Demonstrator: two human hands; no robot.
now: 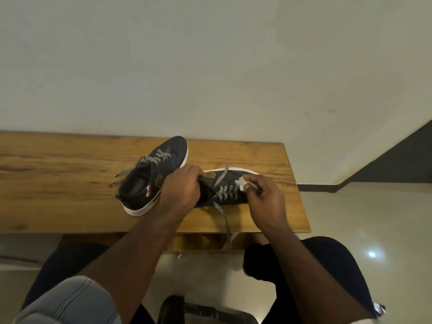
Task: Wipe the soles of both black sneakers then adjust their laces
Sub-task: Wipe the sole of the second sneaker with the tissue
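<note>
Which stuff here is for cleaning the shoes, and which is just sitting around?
For the job:
- held sneaker, gripped by left hand
- white wipe, pinched in right hand
- other sneaker, waiting

Just there:
- wooden table
- stool below

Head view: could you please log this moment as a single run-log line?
left hand: grips near sneaker | right hand: pinches white wipe at its laces | far sneaker: upright on wooden table
</note>
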